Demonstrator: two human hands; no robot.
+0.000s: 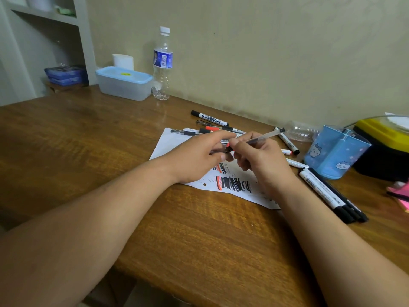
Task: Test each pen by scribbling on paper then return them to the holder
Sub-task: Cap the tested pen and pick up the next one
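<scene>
- Head view: gel pen [261, 137] is gripped in right hand [263, 158]. Its clear barrel is slanted up-right, w/ the dark end pointed twd the blue holder [332, 156].
- Left hand [197, 158] is curled round a red-tipped piece [228, 147] at the pen's near end. Cap or 2nd pen can't be told. The hands meet there, over the paper [170, 142].
- Step judged: pen being uncapped or recapped above the scribbles [234, 183], which are black + red strokes on the sheet.
- Holder stands at right, apart from the paper, and no pens are seen standing in it. Return step is judged mostly undone.
- Loose pens [212, 128] lie at the paper's far edge. Black markers [327, 191] lie bundled just beside the right forearm.
- Risk 1: if the cap is pulled w/ a jerk, the tip could be dragged across fingers or the sheet, leaving a stray ink mark.
- Risk 2: markers could be nudged by the right forearm and rolled twd the table [88, 134] edge, as round barrels roll easily.
- Risk 3: paper isn't pinned by either hand, so it may slide once scribbling starts.
- Risk 4: tested + untested pens lie mixed on both sides, so one could be skipped or done twice.
- Risk 5: the light holder could be tipped if pens are dropped in at an angle.
</scene>
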